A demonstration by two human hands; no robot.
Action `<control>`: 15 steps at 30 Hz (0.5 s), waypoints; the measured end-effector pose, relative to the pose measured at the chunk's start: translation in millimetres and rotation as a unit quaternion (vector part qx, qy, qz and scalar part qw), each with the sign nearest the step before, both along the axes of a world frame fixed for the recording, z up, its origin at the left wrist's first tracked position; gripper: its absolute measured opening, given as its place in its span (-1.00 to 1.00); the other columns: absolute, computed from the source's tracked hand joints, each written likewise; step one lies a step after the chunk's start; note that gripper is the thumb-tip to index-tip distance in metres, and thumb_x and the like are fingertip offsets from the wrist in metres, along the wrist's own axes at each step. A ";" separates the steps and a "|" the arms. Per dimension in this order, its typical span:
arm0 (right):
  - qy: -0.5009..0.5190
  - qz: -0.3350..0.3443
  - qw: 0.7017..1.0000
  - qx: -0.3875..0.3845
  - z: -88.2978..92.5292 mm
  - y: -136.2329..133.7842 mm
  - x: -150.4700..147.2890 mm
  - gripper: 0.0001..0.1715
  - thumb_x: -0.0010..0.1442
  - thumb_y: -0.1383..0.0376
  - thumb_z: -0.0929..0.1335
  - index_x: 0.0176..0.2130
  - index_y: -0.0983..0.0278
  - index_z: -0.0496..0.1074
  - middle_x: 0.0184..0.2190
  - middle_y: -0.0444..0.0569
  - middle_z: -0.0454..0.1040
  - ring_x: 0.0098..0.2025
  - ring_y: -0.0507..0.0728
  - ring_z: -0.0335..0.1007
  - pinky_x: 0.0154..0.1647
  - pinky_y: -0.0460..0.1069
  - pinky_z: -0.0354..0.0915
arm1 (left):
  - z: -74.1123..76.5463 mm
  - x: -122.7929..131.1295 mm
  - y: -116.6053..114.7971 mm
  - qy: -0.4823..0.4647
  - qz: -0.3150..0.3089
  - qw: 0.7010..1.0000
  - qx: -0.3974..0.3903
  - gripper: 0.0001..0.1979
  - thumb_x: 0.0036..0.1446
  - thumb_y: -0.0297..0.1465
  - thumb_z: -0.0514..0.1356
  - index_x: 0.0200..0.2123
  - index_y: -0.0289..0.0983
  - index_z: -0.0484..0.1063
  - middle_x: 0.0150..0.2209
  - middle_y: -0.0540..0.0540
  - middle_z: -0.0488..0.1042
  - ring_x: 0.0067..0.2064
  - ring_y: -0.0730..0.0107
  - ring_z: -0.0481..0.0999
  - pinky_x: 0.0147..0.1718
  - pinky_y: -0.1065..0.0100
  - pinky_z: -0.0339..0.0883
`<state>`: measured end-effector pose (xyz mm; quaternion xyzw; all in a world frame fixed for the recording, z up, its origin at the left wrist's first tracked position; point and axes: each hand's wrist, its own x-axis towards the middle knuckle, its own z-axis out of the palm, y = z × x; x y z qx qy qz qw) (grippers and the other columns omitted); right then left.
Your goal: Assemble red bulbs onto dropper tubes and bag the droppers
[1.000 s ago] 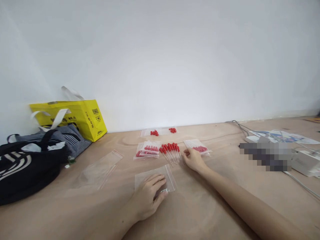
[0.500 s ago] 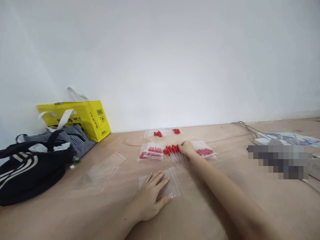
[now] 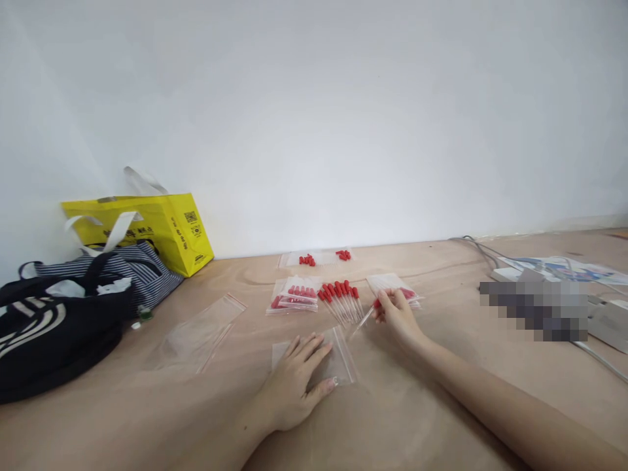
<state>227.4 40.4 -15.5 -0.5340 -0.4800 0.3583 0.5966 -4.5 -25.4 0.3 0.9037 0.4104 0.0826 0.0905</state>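
My left hand (image 3: 300,379) lies flat, fingers spread, on a clear zip bag (image 3: 342,356) on the table. Pinched in my right hand (image 3: 396,317) is a dropper (image 3: 364,320) with a red bulb and a thin clear tube pointing down and left. Several more red-bulbed droppers (image 3: 341,297) lie fanned out just left of it. Filled bags of droppers (image 3: 294,297) are stacked left of the fan. Another filled bag (image 3: 385,281) sits behind my right hand, which partly hides it.
Empty zip bags (image 3: 196,333) lie at left. A long bag with red-bulbed pieces (image 3: 324,256) rests by the wall. A yellow bag (image 3: 189,229), a striped bag (image 3: 157,275) and a black bag (image 3: 59,340) stand far left. Cables (image 3: 478,248) and a blurred-out object (image 3: 534,311) are at right.
My right hand has drawn one dropper from the fan's right side and moved right and nearer to me with it. My left hand stays flat on the bag.
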 end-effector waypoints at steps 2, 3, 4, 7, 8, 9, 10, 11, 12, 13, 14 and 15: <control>0.093 0.022 0.995 0.007 -7.8 -12.9 0.0 -0.58 -0.01 -0.05 0.25 -0.39 0.22 0.10 -0.64 -0.23 0.30 -0.64 0.00 0.28 -0.64 -0.11 0.20 | 1.5 2.2 -1.3 -0.005 0.002 1.000 -0.012 -0.48 0.16 -0.15 -0.07 0.15 -0.22 0.00 0.18 -0.15 0.03 0.19 0.19 -0.02 0.12 -0.01 -0.12; 0.125 0.030 0.992 0.006 -10.4 -16.5 -0.4 -0.55 -0.05 -0.06 0.28 -0.39 0.22 0.10 -0.63 -0.23 0.31 -0.63 -0.01 0.28 -0.64 -0.12 0.20 | 2.2 3.1 -1.9 -0.006 0.004 1.000 -0.017 -0.47 0.16 -0.15 -0.07 0.15 -0.22 0.00 0.19 -0.14 0.02 0.20 0.21 -0.03 0.13 0.01 -0.13; 0.140 0.034 0.990 0.003 -12.0 -18.6 -0.9 -0.52 -0.08 -0.07 0.30 -0.39 0.23 0.11 -0.62 -0.23 0.32 -0.63 -0.02 0.28 -0.64 -0.12 0.20 | 2.9 3.9 -2.4 -0.006 0.006 1.000 -0.022 -0.47 0.16 -0.14 -0.08 0.16 -0.22 -0.01 0.19 -0.13 0.01 0.20 0.22 -0.04 0.14 0.02 -0.15; 0.160 0.035 0.987 -0.006 -12.5 -19.2 -2.9 -0.48 -0.13 -0.09 0.33 -0.40 0.23 0.12 -0.61 -0.24 0.33 -0.64 -0.04 0.27 -0.65 -0.14 0.18 | 3.5 4.6 -2.8 -0.007 0.008 0.999 -0.030 -0.46 0.16 -0.13 -0.08 0.16 -0.22 -0.02 0.19 -0.12 0.01 0.20 0.24 -0.05 0.14 0.03 -0.17; 0.165 0.036 0.986 -0.008 -12.1 -18.7 -3.6 -0.47 -0.15 -0.10 0.34 -0.41 0.23 0.12 -0.61 -0.25 0.33 -0.65 -0.05 0.27 -0.66 -0.14 0.18 | 3.2 4.4 -2.7 -0.010 0.008 0.999 -0.031 -0.46 0.16 -0.14 -0.08 0.16 -0.22 -0.02 0.19 -0.12 0.01 0.20 0.23 -0.04 0.14 0.03 -0.17; 0.172 0.037 0.984 -0.011 -11.6 -18.4 -4.5 -0.46 -0.16 -0.10 0.34 -0.42 0.23 0.12 -0.61 -0.25 0.33 -0.65 -0.05 0.26 -0.66 -0.14 0.18 | 2.7 4.2 -2.3 -0.013 0.008 0.999 -0.031 -0.46 0.15 -0.14 -0.07 0.16 -0.21 -0.02 0.19 -0.11 0.01 0.20 0.23 -0.04 0.14 0.03 -0.17; 0.180 0.039 0.983 -0.014 -11.2 -18.6 -5.5 -0.45 -0.18 -0.10 0.35 -0.42 0.23 0.12 -0.62 -0.25 0.33 -0.66 -0.05 0.26 -0.66 -0.14 0.17 | 2.1 4.0 -2.0 -0.017 0.008 0.999 -0.030 -0.46 0.15 -0.14 -0.07 0.16 -0.21 -0.02 0.19 -0.11 0.01 0.20 0.22 -0.03 0.14 0.02 -0.16; 0.188 0.042 0.981 -0.018 -11.0 -19.2 -6.8 -0.45 -0.19 -0.11 0.36 -0.43 0.23 0.12 -0.62 -0.25 0.33 -0.65 -0.05 0.26 -0.66 -0.14 0.18 | 1.5 3.8 -1.7 -0.021 0.008 0.999 -0.029 -0.46 0.15 -0.14 -0.06 0.16 -0.21 -0.02 0.19 -0.11 0.02 0.20 0.22 -0.03 0.14 0.02 -0.16; 0.196 0.047 0.979 -0.022 -10.7 -20.4 -8.4 -0.45 -0.20 -0.11 0.36 -0.44 0.23 0.12 -0.63 -0.24 0.32 -0.65 -0.04 0.27 -0.66 -0.13 0.18 | 1.0 3.8 -1.4 -0.024 0.008 0.999 -0.029 -0.46 0.15 -0.15 -0.06 0.15 -0.21 -0.02 0.19 -0.12 0.02 0.20 0.21 -0.03 0.14 0.01 -0.16; 0.203 0.054 0.977 -0.028 -10.4 -22.1 -10.3 -0.44 -0.21 -0.11 0.37 -0.45 0.23 0.12 -0.63 -0.24 0.32 -0.64 -0.03 0.28 -0.65 -0.12 0.19 | 0.8 4.0 -1.3 -0.026 0.009 0.999 -0.029 -0.46 0.15 -0.15 -0.05 0.16 -0.22 -0.02 0.19 -0.12 0.03 0.20 0.21 -0.02 0.13 0.01 -0.16; 0.209 0.061 0.975 -0.035 -10.1 -24.2 -12.5 -0.44 -0.22 -0.10 0.37 -0.45 0.23 0.13 -0.63 -0.24 0.33 -0.62 -0.02 0.30 -0.63 -0.12 0.21 | 0.8 4.3 -1.4 -0.028 0.009 0.999 -0.030 -0.46 0.15 -0.16 -0.05 0.16 -0.22 -0.03 0.19 -0.13 0.03 0.20 0.20 -0.02 0.13 0.01 -0.16; 0.215 0.072 0.973 -0.044 -9.7 -26.6 -14.7 -0.44 -0.23 -0.10 0.38 -0.46 0.23 0.13 -0.62 -0.23 0.33 -0.61 -0.01 0.31 -0.60 -0.11 0.23 | 1.1 4.8 -1.7 -0.029 0.010 0.999 -0.031 -0.45 0.14 -0.17 -0.04 0.16 -0.22 -0.04 0.19 -0.13 0.03 0.19 0.20 -0.02 0.13 0.00 -0.16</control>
